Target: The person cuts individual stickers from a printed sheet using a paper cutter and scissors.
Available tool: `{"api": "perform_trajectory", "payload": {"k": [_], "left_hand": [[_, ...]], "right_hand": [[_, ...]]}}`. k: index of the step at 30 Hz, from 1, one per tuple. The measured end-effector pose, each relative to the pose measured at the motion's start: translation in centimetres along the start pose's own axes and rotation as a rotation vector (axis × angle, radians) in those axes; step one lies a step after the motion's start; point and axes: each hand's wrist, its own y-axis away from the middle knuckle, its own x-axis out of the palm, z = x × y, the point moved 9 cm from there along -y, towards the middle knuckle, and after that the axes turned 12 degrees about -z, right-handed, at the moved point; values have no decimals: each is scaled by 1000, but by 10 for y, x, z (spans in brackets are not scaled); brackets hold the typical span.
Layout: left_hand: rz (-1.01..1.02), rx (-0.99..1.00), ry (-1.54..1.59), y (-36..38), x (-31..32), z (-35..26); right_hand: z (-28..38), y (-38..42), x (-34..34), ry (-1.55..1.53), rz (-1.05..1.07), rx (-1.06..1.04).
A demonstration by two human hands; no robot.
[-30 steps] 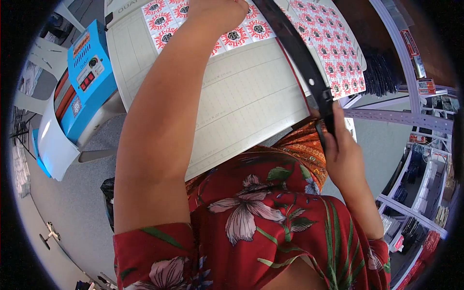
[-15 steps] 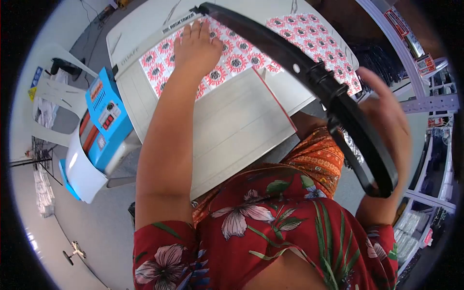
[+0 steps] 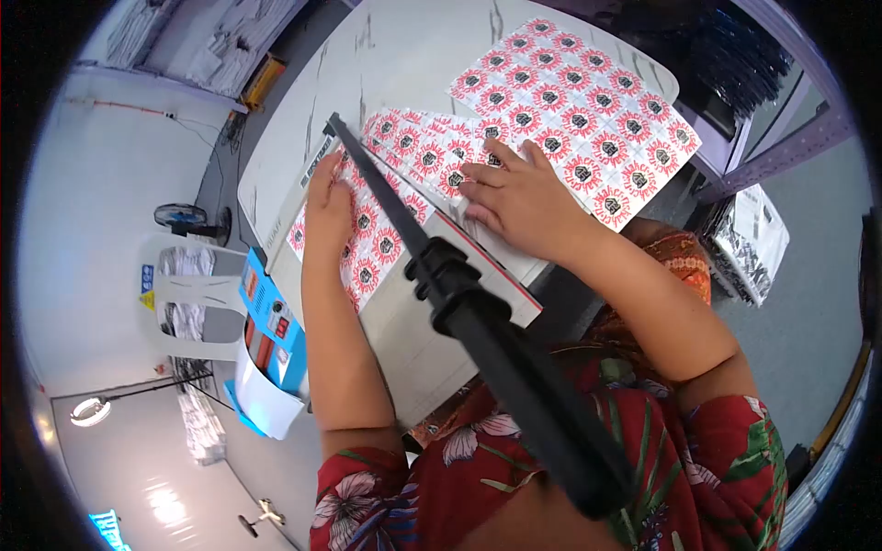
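Observation:
A paper cutter with a pale metal base [image 3: 427, 344] lies on the table, its long black arm [image 3: 487, 321] raised and crossing the middle of the view. A sheet printed with red-and-black round designs [image 3: 367, 241] rests on the base. My left hand [image 3: 328, 207] lies at the left edge of that sheet, near the cutter's guide, its fingers extended. To the right of the arm, my right hand [image 3: 519, 193] has spread fingers on another printed piece [image 3: 418, 142]. A larger sheet with the same print [image 3: 588, 110] lies at the right.
White marbled table [image 3: 395, 46] under everything. A blue machine [image 3: 274, 312] stands at the left near a white plastic chair [image 3: 197, 289]. Wrapped stacks [image 3: 749, 243] are at the right. A fan [image 3: 181, 217] stands at the far left.
My right hand has left the black arm's handle and come down on the printed paper. My left hand is now at the sheet's left edge. The view has turned.

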Motion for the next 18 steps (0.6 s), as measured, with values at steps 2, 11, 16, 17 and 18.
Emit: {"api": "perform_trajectory", "payload": {"k": [2, 11, 16, 17, 18], "left_hand": [[-64, 232, -271, -6, -17, -6], [-60, 381, -629, -7, -29, -5], [-51, 452, -649, 0, -23, -12], [-52, 441, -655, 0, -24, -12], [-52, 433, -660, -1, -24, -11]], "right_hand": [[-4, 2, -2, -34, -6, 34], [-10, 7, -28, -192, -238, 102], [1, 5, -36, -373, -276, 115], [5, 6, -37, -401, -287, 116], [6, 7, -34, -424, -263, 146]]}}
